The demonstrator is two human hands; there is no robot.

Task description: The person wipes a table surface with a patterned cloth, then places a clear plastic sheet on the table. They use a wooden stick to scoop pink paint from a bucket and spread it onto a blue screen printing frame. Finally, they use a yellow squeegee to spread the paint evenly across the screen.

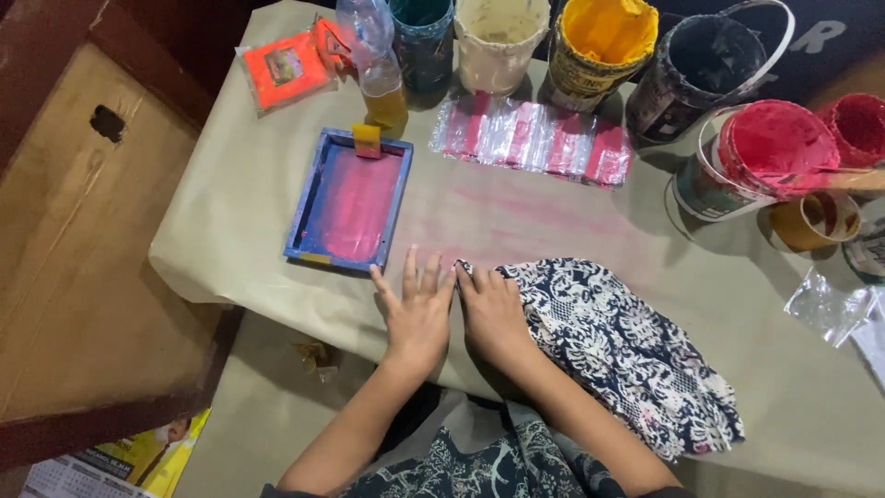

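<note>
I am pressing my left hand (417, 309) and right hand (493, 309) flat, fingers spread and grasping nothing, onto the paper-covered table (230, 221) to smooth the patterned cloth (627, 355) beside the blue printing frame (350, 198).

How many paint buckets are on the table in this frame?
6, along the far edge: teal bucket, cream bucket, yellow bucket, black bucket, pink bucket, and red bucket, cut off at the frame edge. More may sit out of view.
</note>
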